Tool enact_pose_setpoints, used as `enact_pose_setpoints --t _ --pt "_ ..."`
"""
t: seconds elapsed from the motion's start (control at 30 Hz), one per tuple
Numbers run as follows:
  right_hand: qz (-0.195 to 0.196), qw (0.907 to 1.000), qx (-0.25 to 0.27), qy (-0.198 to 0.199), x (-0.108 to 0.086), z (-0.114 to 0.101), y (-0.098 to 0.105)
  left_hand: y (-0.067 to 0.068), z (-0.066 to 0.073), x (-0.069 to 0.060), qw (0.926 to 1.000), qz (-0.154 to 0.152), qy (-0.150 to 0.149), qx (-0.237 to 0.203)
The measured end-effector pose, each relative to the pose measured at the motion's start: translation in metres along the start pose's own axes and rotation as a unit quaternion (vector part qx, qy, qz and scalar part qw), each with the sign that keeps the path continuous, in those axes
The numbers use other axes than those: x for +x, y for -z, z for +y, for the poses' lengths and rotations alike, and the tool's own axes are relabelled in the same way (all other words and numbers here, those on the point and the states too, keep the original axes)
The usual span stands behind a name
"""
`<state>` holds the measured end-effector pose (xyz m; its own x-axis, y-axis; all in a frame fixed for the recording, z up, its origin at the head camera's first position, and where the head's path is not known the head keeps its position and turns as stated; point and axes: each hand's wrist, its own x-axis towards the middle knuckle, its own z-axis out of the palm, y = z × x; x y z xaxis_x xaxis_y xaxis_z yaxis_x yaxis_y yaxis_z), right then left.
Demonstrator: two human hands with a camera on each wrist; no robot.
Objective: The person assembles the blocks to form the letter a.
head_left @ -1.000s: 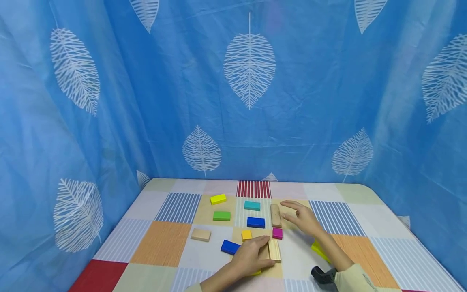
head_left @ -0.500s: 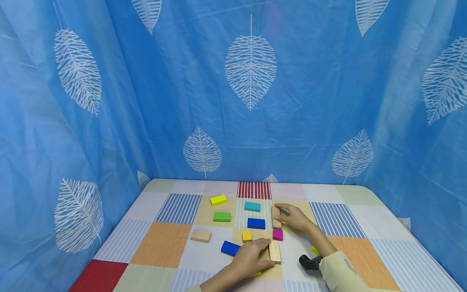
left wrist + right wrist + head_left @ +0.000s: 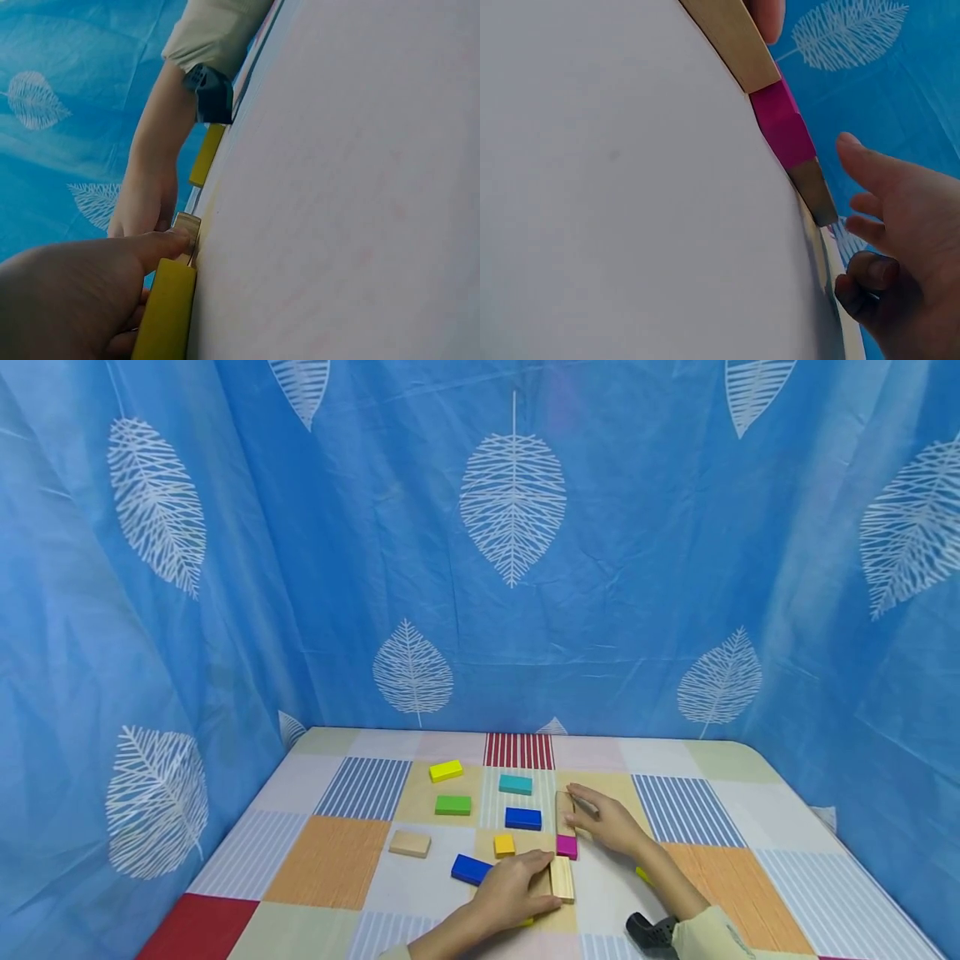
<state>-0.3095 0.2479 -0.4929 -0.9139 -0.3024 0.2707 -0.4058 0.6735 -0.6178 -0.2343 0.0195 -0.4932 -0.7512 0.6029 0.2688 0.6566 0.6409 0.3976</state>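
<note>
My left hand (image 3: 512, 890) (image 3: 82, 296) grips the near pale wooden block (image 3: 562, 880) (image 3: 187, 223), its thumb on the near end and fingers at the far end. A magenta block (image 3: 567, 847) (image 3: 786, 124) lies between this block and the far wooden block (image 3: 565, 812) (image 3: 813, 191); all three meet end to end in the right wrist view. Beside the far block is my right hand (image 3: 615, 822) (image 3: 922, 232), thumb off the wood and some fingers bent without a hold. A yellow block (image 3: 166, 311) is beside my left hand, largely hidden in the head view.
Left of the hands lie blue blocks (image 3: 522, 818) (image 3: 471, 869), a small orange-yellow block (image 3: 504, 845), and teal (image 3: 515, 785), green (image 3: 453, 805), yellow (image 3: 446, 770) and wooden (image 3: 409, 843) blocks. Another yellow block (image 3: 642, 875) is partly behind the right forearm.
The far wooden block has slid toward the near edge, up against the magenta one, which has shifted slightly nearer too. My right hand came in to the block, then drew slightly back. My left hand stays put.
</note>
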Motion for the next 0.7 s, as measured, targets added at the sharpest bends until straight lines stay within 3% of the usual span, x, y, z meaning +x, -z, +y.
enact_pose_setpoints --t 0.37,0.7 --pt "-0.095 0.9946 0.041 0.013 -0.011 0.006 0.012 -0.002 0.008 0.003 0.9995 -0.021 0.021 0.012" --pt "-0.114 0.991 0.064 0.03 -0.007 0.007 0.013 -0.002 0.009 0.006 0.9993 -0.027 0.017 0.02"
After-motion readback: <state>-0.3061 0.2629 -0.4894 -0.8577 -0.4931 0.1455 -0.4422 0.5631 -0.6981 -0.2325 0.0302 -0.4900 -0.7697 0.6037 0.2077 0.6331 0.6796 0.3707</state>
